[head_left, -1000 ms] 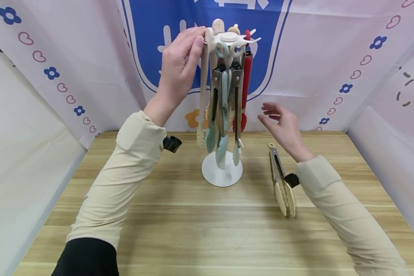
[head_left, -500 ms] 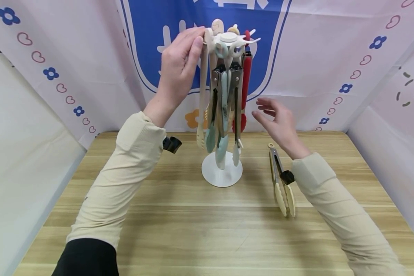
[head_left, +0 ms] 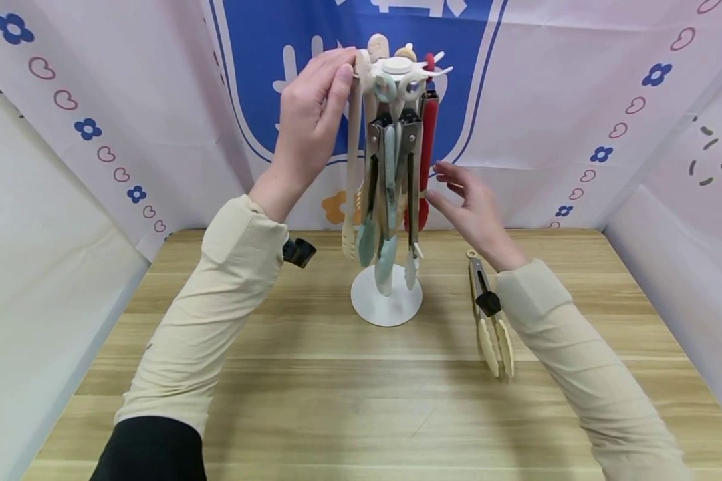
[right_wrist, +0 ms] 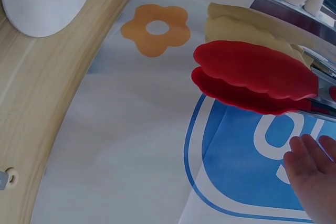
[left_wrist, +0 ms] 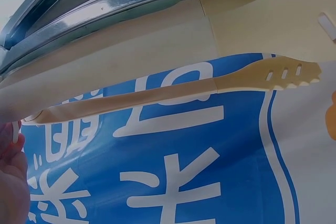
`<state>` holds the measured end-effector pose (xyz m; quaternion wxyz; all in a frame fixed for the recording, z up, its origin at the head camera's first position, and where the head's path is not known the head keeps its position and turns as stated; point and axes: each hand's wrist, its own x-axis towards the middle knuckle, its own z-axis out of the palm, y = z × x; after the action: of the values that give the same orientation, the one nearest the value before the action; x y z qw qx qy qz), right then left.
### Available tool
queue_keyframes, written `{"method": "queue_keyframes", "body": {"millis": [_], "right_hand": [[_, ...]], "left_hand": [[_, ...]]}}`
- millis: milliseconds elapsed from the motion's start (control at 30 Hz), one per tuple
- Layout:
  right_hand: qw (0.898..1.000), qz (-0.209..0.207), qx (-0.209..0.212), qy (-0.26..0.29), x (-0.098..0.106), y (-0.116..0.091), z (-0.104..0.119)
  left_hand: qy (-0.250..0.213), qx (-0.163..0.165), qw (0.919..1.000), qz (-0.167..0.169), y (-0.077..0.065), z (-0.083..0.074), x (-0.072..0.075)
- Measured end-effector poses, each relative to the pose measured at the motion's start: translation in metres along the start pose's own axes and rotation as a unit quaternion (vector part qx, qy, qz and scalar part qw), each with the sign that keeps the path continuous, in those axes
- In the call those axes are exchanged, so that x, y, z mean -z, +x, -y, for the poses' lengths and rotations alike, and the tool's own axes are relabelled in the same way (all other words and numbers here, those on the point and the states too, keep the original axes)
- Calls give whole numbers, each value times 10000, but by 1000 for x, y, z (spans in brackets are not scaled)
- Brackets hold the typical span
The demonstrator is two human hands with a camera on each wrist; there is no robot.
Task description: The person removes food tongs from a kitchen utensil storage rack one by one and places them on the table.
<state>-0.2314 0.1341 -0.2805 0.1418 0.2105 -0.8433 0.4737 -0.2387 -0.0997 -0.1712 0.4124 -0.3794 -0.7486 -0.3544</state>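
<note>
My left hand (head_left: 309, 113) grips the top of a white utensil stand (head_left: 397, 65), at the arm where a long cream utensil (head_left: 351, 167) hangs. In the left wrist view only part of that hand shows, beside a slotted cream utensil (left_wrist: 268, 75). Pale green tongs (head_left: 388, 267) with metal arms hang at the stand's front. On its right side hang red tongs (head_left: 429, 140), whose scalloped red heads (right_wrist: 257, 69) show in the right wrist view. My right hand (head_left: 472, 210) reaches toward these, fingers apart and slightly bent, fingertips just right of them and holding nothing.
Cream-tipped tongs (head_left: 496, 347) lie on the wooden table (head_left: 337, 407) under the right wrist. The stand's round white base (head_left: 387, 310) sits near the table's back edge. A printed cloth (head_left: 517, 80) hangs right behind the stand.
My right hand has moved left, and slightly up, from beside the stand to close by the red tongs. The left hand and the hanging utensils have stayed in place.
</note>
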Motion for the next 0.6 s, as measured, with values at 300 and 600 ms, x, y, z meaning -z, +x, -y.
{"method": "queue_keyframes", "body": {"millis": [300,600], "right_hand": [[9985,220,143,476,-7,6,4],[9955,289,146,895,-13,8,5]], "left_hand": [[78,-20,9999,84,0,0,1],[40,-105,9999,68,0,0,1]]}}
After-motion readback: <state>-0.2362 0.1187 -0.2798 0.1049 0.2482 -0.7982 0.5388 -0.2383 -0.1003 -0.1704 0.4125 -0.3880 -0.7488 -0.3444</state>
